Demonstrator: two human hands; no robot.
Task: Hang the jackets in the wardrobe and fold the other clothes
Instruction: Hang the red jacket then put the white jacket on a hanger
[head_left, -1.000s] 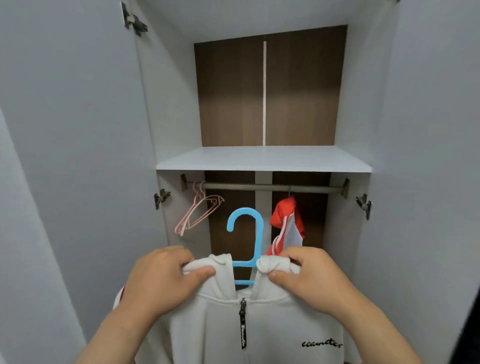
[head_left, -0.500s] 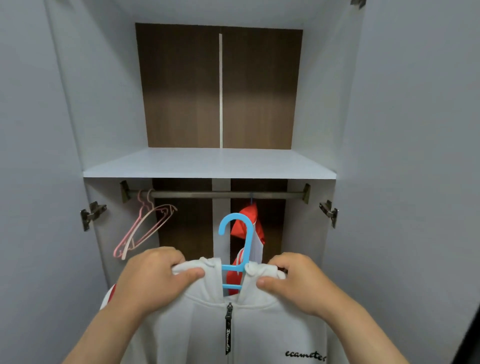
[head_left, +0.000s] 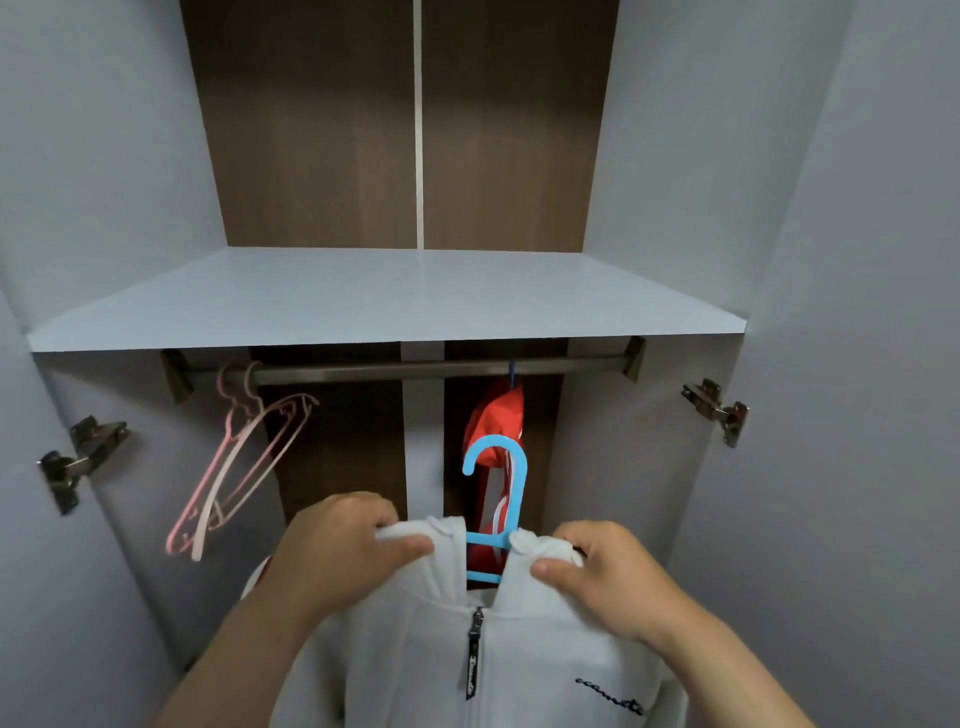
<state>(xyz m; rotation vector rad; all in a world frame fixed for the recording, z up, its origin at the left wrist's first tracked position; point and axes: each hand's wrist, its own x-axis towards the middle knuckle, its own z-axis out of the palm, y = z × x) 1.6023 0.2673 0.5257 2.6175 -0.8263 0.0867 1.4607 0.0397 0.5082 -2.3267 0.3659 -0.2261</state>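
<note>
A white zip jacket (head_left: 415, 644) hangs on a blue hanger (head_left: 506, 499) that I hold up in front of the open wardrobe. My left hand (head_left: 337, 551) grips the left side of the collar and my right hand (head_left: 602, 577) grips the right side. The blue hook points left and sits below the metal rail (head_left: 415, 369), apart from it. A red jacket (head_left: 496, 421) hangs on the rail just behind the hook.
Pink hangers (head_left: 234, 467) dangle from the rail's left end. A grey shelf (head_left: 384, 296) spans the wardrobe just above the rail. Door hinges (head_left: 72, 462) stick out at both sides; the right one (head_left: 719, 408) is near my right hand's height.
I have come closer to the wardrobe, and the jacket on its blue hanger has moved forward and up toward the rail. Both hands keep their grip on the collar.
</note>
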